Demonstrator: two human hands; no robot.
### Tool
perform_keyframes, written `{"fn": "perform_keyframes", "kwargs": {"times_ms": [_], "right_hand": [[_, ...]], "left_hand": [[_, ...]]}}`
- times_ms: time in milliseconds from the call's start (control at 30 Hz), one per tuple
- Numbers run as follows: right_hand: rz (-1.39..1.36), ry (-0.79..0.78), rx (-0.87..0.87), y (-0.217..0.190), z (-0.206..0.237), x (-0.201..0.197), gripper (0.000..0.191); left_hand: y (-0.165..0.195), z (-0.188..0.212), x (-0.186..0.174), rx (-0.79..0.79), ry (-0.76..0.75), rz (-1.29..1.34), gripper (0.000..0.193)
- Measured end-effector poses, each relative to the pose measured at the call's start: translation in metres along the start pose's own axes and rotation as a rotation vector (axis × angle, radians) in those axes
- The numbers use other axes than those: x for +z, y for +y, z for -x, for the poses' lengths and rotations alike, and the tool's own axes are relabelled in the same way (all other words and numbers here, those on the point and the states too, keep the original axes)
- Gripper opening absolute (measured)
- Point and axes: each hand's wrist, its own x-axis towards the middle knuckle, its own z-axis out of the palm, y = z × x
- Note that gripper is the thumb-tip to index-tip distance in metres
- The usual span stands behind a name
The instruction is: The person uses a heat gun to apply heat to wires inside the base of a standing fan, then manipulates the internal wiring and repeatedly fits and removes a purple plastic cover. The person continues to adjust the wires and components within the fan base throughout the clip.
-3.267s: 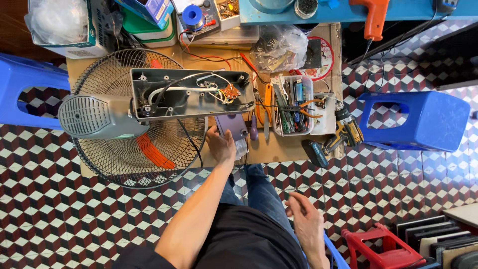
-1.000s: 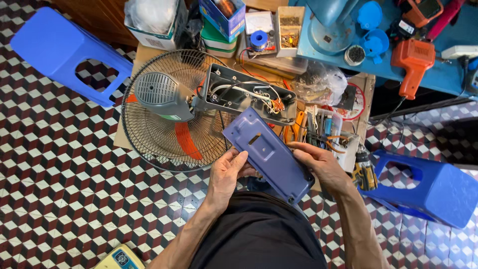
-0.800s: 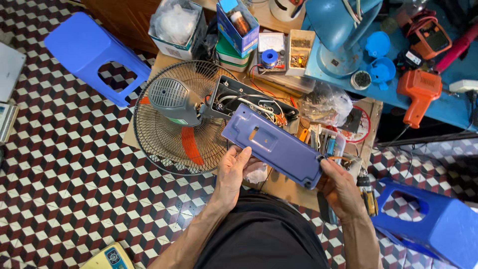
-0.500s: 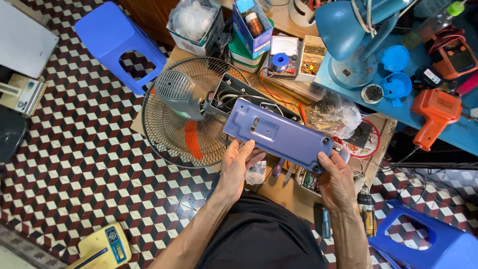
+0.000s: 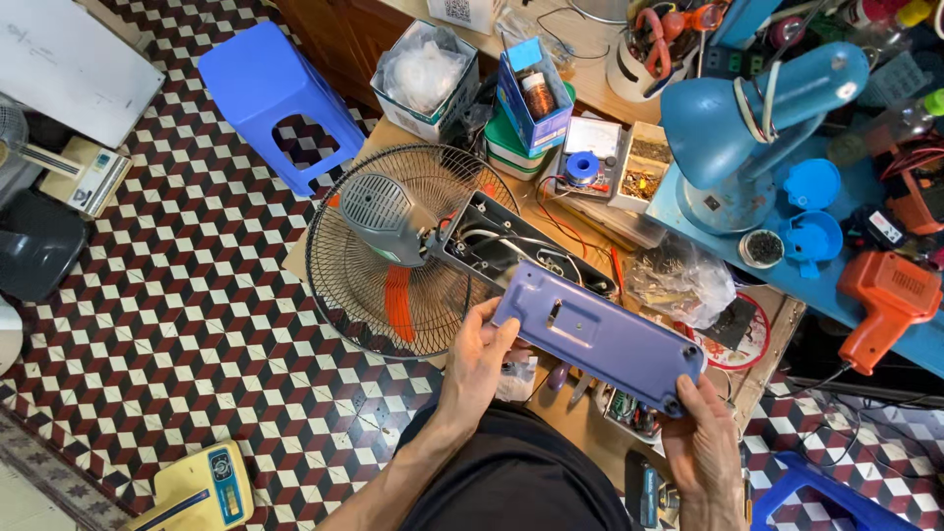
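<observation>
A person holds a long purple plastic cover [image 5: 598, 337] by both ends: left hand [image 5: 479, 346] pinching the upper-left end, right hand [image 5: 700, 442] gripping the lower-right corner. Its long axis slants down to the right, just in front of the fan's open control housing [image 5: 511, 251] on the workbench [image 5: 762, 359].

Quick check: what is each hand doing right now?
Left hand: closed on one end of the purple cover plate.
Right hand: closed on the plate's other end.
</observation>
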Motion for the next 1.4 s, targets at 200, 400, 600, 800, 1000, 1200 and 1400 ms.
{"fn": "perform_keyframes", "kwargs": {"times_ms": [200,400,600,800,1000,1200,1400], "right_hand": [[-0.078,-0.022,-0.008,0.018,-0.028,0.03,0.029],[-0.025,-0.075,-0.001,0.019,-0.059,0.074,0.021],[0.088,-0.09,0.035,0.025,-0.074,0.071,0.023],[0.117,-0.129,0.08,0.032,-0.078,0.061,0.022],[0.156,-0.014,0.074,0.026,-0.077,0.06,0.021],[0.09,-0.069,0.057,0.02,-0.073,0.065,0.024],[-0.064,0.008,0.046,0.021,-0.069,0.058,0.022]], "left_hand": [[0.027,-0.028,-0.037,0.555,0.359,-0.427,0.031],[0.036,-0.069,-0.067,0.553,0.381,-0.525,0.035],[0.023,-0.08,-0.053,0.402,0.205,-0.094,0.063],[0.024,-0.086,-0.044,0.433,0.318,-0.183,0.064],[0.031,-0.08,-0.047,0.394,0.258,-0.153,0.073],[0.033,-0.076,-0.048,0.485,0.203,-0.237,0.081],[0.029,-0.075,-0.052,0.542,0.096,-0.171,0.092]]}}
